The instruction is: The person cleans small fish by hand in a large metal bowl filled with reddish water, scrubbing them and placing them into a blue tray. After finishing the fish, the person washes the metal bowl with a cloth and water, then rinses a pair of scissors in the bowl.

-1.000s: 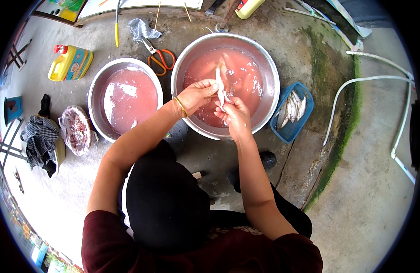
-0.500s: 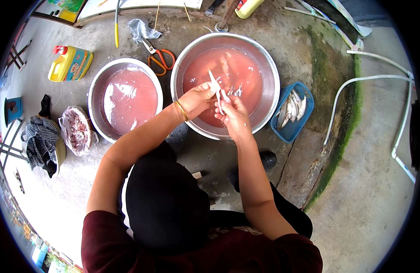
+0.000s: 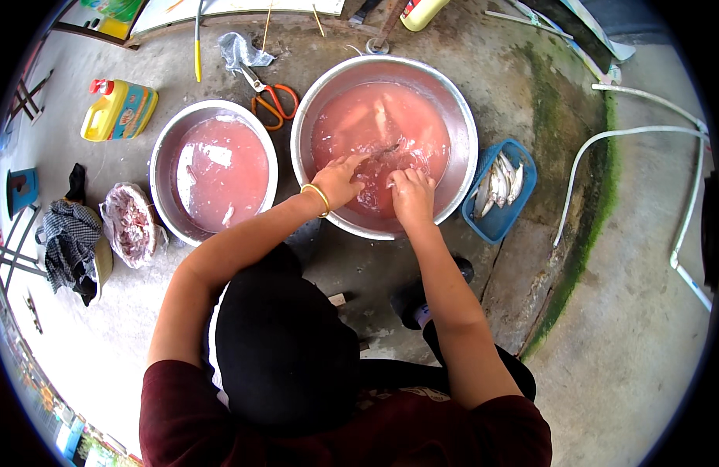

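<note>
Both hands are low over a large metal basin (image 3: 465,140) of pinkish-red water. My left hand (image 3: 338,180), with a gold bangle at the wrist, stretches its fingers over the water, their tips near a dark fish (image 3: 386,150) at the surface. My right hand (image 3: 412,198) points down at the water nearer the basin's right side. Its fingertips dip in and are hidden by the cloudy water, so I cannot make out anything in them. A pale fish (image 3: 381,117) shows under the surface farther back.
A smaller metal basin (image 3: 158,175) of pink water stands left, beside a bag-lined bowl of fish scraps (image 3: 133,226). Orange-handled scissors (image 3: 277,105) lie behind. A blue basket (image 3: 497,231) of small fish sits right. A yellow jug (image 3: 119,110) stands far left; white pipes (image 3: 647,132) run right.
Both hands have come down from above the basin to the water and moved apart. The pale slit-looking fish they held up has left them, and the water ripples.
</note>
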A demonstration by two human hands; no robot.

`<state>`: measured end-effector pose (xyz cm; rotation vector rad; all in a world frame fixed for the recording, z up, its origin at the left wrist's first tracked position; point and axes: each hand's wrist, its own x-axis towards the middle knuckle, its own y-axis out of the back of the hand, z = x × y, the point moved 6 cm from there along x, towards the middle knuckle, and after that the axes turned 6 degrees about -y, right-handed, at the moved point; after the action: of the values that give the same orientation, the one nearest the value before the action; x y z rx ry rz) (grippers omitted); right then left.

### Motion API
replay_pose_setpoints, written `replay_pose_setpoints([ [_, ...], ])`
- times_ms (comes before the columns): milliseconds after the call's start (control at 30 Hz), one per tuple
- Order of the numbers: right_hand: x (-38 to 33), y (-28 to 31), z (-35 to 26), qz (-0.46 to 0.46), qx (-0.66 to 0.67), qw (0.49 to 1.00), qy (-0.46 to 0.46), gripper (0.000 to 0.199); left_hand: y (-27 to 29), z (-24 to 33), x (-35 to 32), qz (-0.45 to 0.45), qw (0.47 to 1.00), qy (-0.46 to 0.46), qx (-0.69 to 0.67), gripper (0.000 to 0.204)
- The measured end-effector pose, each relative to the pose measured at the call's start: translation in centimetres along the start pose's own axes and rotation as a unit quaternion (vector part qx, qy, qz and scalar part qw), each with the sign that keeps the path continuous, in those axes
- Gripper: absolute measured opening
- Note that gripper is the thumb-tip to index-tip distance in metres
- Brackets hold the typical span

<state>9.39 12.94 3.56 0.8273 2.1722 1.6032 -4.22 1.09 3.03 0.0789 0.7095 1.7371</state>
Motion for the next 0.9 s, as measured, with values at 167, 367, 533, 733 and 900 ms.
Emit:
replay_pose_setpoints([
  [167,2.6,6.7,-0.4,0.138,0.052,0.989,-0.035,0.017,-1.0,-0.6,0.1,0.000,0.984,-0.091,0.154,0.059],
  [367,1.0,15.2,7.7,0.347,-0.069,0.906,-0.233,0.024,-0.5,-3.1,-0.2,0.012,0.987,-0.078,0.143,0.051],
  [533,2.5,7.5,8.4,0.111,0.238,0.934,-0.241,0.023,0.0,-2.6,-0.1,0.017,0.996,-0.036,0.076,0.044],
  [733,4.2,-4.2,9.7,-0.004,0.144,0.926,-0.349,0.061,-0.3,-2.5,0.1,0.013,0.998,-0.033,0.058,0.038],
  [900,4.8,-6.2,3.8,-0.152,0.033,0.967,-0.202,0.046,-0.2,-2.7,-0.2,0.030,0.996,-0.054,0.071,0.036],
])
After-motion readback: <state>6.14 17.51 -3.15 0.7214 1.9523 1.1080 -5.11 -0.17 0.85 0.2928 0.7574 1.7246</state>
